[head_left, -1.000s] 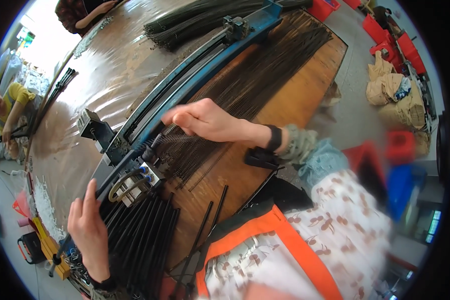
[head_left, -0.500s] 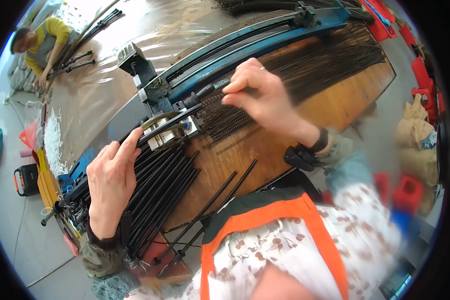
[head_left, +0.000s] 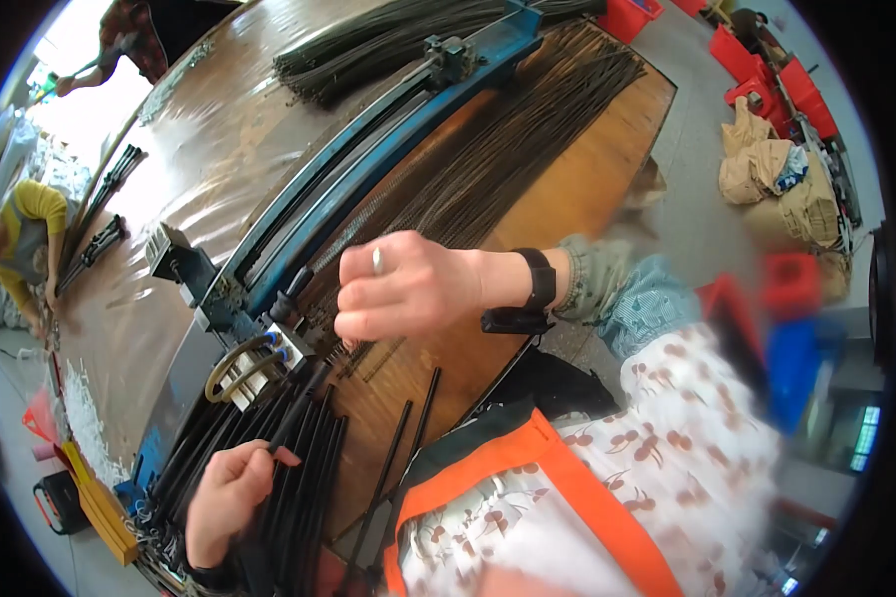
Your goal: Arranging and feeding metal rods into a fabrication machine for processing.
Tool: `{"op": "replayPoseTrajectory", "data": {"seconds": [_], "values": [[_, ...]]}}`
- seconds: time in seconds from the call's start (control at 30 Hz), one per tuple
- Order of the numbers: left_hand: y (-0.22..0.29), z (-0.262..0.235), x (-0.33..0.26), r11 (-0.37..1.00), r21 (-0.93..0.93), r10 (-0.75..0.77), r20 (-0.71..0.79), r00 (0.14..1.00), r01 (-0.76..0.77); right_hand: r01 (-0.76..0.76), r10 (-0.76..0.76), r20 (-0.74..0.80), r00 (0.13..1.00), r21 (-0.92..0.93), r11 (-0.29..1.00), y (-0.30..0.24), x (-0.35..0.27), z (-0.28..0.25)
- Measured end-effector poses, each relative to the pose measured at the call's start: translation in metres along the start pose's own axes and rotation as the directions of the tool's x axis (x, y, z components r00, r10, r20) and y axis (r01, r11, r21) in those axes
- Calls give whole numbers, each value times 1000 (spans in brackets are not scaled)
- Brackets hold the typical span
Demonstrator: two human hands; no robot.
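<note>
Since the earlier frame, the left hand [head_left: 231,496] has been drawn down toward the lower edge, and the right hand [head_left: 408,287] has been pulled back from the blue rail [head_left: 368,164] to the middle of the view.

Two hands of the wearer are seen. At the far left, two other people are seen near the table's edge.

The left hand's fingers are curled together around one black rod [head_left: 291,423], pinched near its lower part; the rod runs up and to the right from the fingers, above a heap of black rods [head_left: 269,468] too many to be counted. The right hand is closed into a loose fist, a ring on one finger and a black wristband behind it; thin dark wires [head_left: 488,169] lie fanned beneath it, though whether any are held cannot be told.

A long wooden table [head_left: 587,189] is shown, with red crates [head_left: 796,80] and tan sacks [head_left: 777,169] on a grey floor to the right.
</note>
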State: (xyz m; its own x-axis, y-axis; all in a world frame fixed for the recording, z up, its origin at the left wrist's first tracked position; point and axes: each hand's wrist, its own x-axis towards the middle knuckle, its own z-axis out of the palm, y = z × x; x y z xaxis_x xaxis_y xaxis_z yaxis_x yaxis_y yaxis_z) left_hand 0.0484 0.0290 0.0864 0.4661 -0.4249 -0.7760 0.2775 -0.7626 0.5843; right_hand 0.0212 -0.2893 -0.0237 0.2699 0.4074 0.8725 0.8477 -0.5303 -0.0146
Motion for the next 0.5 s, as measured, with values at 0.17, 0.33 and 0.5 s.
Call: {"op": "replayPoseTrajectory", "data": {"seconds": [0.17, 0.33, 0.5], "values": [[-27, 18, 14, 729, 549, 647, -361, 672, -408, -365, 325, 230, 917, 160, 917, -8, -11, -13], [-26, 29, 19, 429, 872, 794, -239, 558, -237, -481, 429, 308, 849, 112, 870, -21, -15, -16], [-28, 32, 24, 70, 997, 926, -50, 374, -39, -928, 541, 754, 373, 299, 223, -30, 6, -12]]}}
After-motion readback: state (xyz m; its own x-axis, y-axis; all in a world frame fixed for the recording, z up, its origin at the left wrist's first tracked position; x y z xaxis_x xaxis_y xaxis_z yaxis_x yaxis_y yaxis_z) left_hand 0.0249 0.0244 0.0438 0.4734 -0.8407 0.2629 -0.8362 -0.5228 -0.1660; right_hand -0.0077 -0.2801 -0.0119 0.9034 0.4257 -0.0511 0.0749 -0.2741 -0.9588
